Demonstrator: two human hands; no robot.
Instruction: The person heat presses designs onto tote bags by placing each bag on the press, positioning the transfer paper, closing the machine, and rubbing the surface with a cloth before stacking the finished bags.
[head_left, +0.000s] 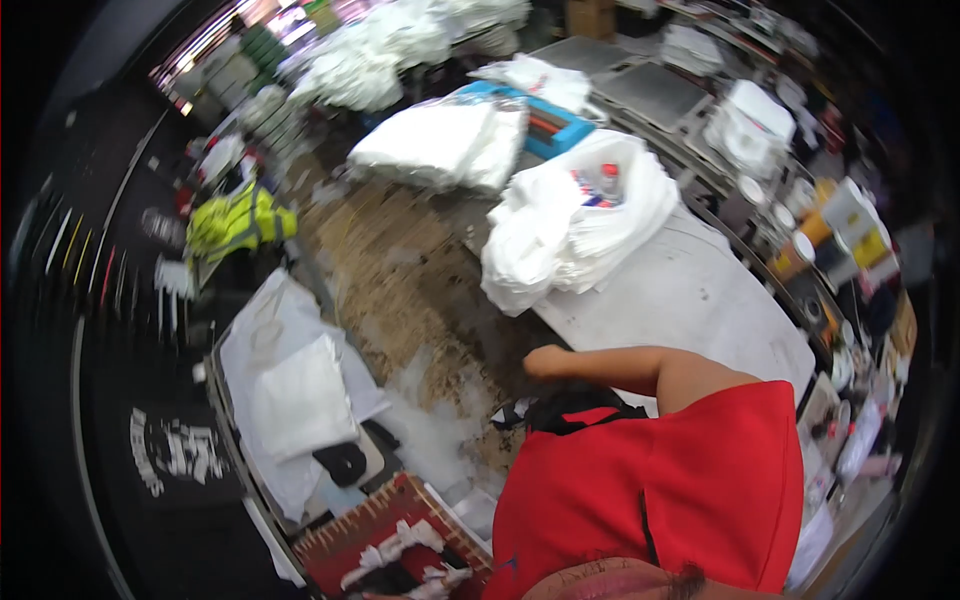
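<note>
My right hand [545, 362] hangs in front of my red shirt with the arm bent. Its fingers look curled into a loose fist, with nothing visible in it. Beyond it, a large white plastic bag [530, 240] of white material rests on the end of a pale tabletop [690, 275]. In the bag's opening lies a bottle with a red cap [609, 180]. The hand is apart from both bag and table. Black fabric [575, 408] shows at my waist, just below the hand. My left hand is out of view.
Wrapped white bundles [430, 140] lie by a blue frame [555, 130]. On the left, a low table [235, 375] holds a folded white stack [305, 395], near a yellow safety vest [240, 220]. Cups and tubs [795, 255] crowd the right. The brown floor [385, 270] has pale smears.
</note>
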